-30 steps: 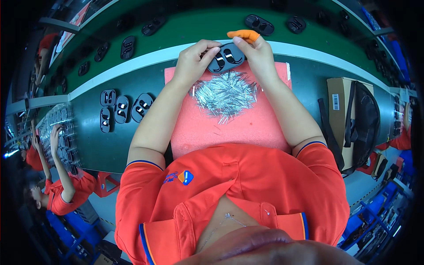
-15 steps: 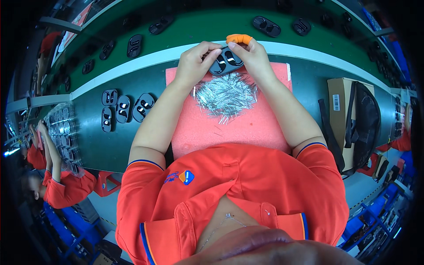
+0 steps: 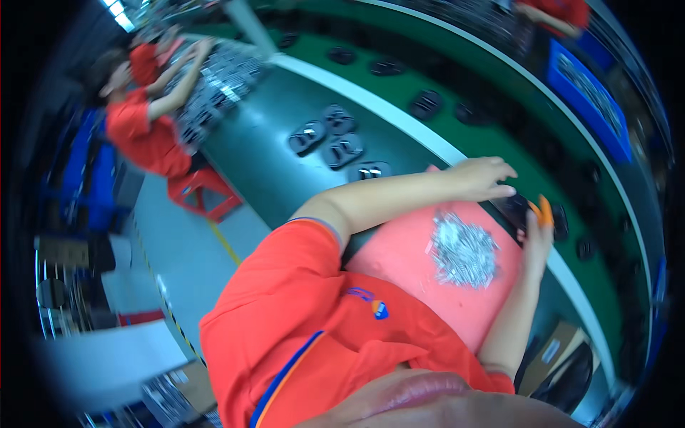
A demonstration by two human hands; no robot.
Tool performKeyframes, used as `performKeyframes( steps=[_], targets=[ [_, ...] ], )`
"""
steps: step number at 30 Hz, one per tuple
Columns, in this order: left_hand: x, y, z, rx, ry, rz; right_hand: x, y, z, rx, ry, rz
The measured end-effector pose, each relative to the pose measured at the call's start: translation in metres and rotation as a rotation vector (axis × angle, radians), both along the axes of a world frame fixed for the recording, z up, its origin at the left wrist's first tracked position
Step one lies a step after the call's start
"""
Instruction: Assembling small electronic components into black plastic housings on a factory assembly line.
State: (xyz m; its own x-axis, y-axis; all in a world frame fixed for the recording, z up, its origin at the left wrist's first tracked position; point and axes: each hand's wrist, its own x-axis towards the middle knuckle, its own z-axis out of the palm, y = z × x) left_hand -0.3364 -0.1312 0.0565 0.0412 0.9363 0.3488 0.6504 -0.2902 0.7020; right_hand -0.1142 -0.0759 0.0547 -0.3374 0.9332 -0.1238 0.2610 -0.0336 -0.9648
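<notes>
Although blur softens its outline, a dark case (image 3: 512, 208) lies between the two hands, its long axis apparently slanting from beside the left thumb down toward the right fingers. The right hand (image 3: 539, 239) is nearer and seems to pinch the case at its lower right end, an orange finger cot (image 3: 545, 212) standing up beside it. The left hand (image 3: 479, 178) reaches across palm down, its fingers loosely parted and thumb apart, gripping nothing visible (whether the thumb brushes the case cannot be told). Below both, thin shiny pieces (image 3: 464, 250) lie heaped on a pink pad (image 3: 399, 246).
</notes>
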Motion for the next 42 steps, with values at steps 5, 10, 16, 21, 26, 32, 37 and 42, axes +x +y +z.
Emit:
performKeyframes(
  steps=[5,10,16,21,26,32,37,42],
  targets=[
    [-0.04,0.052,0.005,0.071,0.442,0.285,0.022,0.012,-0.035,0.19,-0.038,-0.16],
    [-0.08,0.084,-0.029,0.038,0.721,0.183,-0.007,-0.041,0.01,0.492,-0.256,0.296],
    [-0.061,0.075,-0.009,0.057,0.416,0.198,-0.016,-0.05,0.008,0.694,-0.492,0.475],
    [-0.009,0.033,0.025,-0.326,-0.848,-0.039,-0.018,-0.053,0.021,0.678,-0.546,0.472],
    [0.022,0.01,-0.007,-0.386,-1.185,-0.123,-0.002,-0.049,0.025,0.473,-0.464,0.527],
    [0.04,0.029,-0.052,-0.085,-0.839,-0.045,0.002,-0.028,-0.003,0.656,-0.579,0.502],
    [0.034,0.055,-0.072,0.04,-0.646,0.069,0.015,0.006,-0.04,0.629,-0.475,0.517],
    [0.027,0.076,-0.082,0.026,-0.853,0.072,0.018,0.027,-0.052,0.599,-0.361,0.478]
  ],
)
